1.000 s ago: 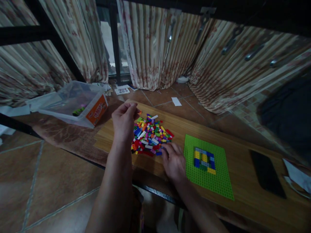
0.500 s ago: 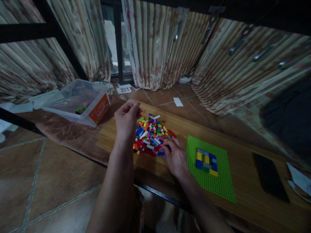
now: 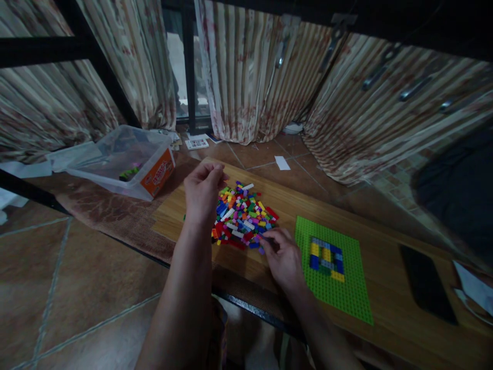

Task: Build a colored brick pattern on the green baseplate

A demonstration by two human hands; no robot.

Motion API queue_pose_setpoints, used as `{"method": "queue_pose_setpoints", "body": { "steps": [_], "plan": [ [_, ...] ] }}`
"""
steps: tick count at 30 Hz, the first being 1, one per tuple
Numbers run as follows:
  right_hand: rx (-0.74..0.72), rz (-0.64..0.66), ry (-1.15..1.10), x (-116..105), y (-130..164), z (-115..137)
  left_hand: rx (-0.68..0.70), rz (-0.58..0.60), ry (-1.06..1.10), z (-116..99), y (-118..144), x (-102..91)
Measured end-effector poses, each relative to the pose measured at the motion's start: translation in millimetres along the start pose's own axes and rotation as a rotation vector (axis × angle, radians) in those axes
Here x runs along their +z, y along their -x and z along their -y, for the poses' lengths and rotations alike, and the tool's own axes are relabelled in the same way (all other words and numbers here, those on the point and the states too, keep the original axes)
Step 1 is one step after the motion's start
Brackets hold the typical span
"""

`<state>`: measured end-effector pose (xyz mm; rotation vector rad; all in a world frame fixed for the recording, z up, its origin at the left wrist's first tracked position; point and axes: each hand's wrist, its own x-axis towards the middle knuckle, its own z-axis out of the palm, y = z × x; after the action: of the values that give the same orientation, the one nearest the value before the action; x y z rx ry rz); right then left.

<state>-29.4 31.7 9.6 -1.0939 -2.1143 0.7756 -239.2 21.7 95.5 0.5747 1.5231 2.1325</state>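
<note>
While the left hand hovers over the brick pile with fingers pinched together — whether on a brick I cannot tell — the right hand rests palm-down at the pile's near edge, fingers curled among bricks. Bare bench lies open beyond the green baseplate — up to a dark phone.

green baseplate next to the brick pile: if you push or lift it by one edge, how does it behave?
The green baseplate lies flat on the wooden board, thin and wide, so a push probably slides it rather than tips it. Lifted by an edge it may flex slightly; it looks light. The few bricks pressed on it would likely stay attached.
</note>
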Motion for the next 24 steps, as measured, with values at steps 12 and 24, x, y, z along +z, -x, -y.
{"method": "queue_pose_setpoints", "body": {
  "steps": [12,24],
  "plan": [
    [-0.049,0.094,0.246,1.6,-41.6,-8.8,-0.016,0.022,-0.012,-1.0,0.4,0.3],
    [0.014,0.122,0.134,-6.0,-45.3,2.4,-0.029,0.021,-0.059,0.2,0.2,1.9]
  ]
}}
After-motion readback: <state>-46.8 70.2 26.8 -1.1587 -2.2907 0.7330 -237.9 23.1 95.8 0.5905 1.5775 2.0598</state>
